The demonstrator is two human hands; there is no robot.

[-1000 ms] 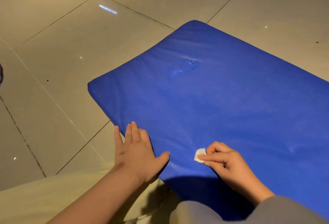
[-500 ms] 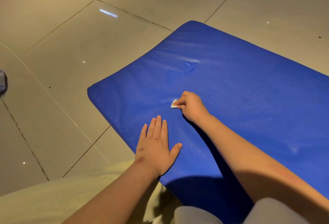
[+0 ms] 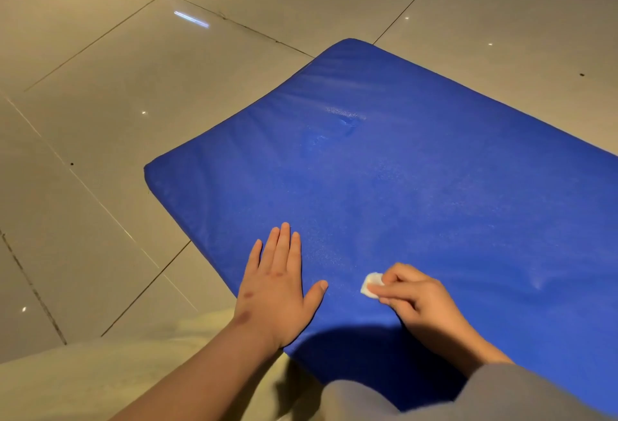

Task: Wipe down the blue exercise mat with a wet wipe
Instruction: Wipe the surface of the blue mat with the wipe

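Your right hand pinches the wipe between thumb and curled fingertips and presses it onto the mat, close to the mat's near edge and just right of your left hand. That left hand lies flat, fingers straight and together, holding nothing (it only rests on the mat near the edge).

The next stroke turns on this: most of the bare blue surface lies ahead of the wipe and off to its right. The mat's long axis appears to run from the rounded end at the upper left away to the right, out of view. Your right hand is the nearer one to that stretch, so I judge it should sweep outward from the near edge.

Count: one mat, one small folded wipe, two hands, all above a tiled floor.
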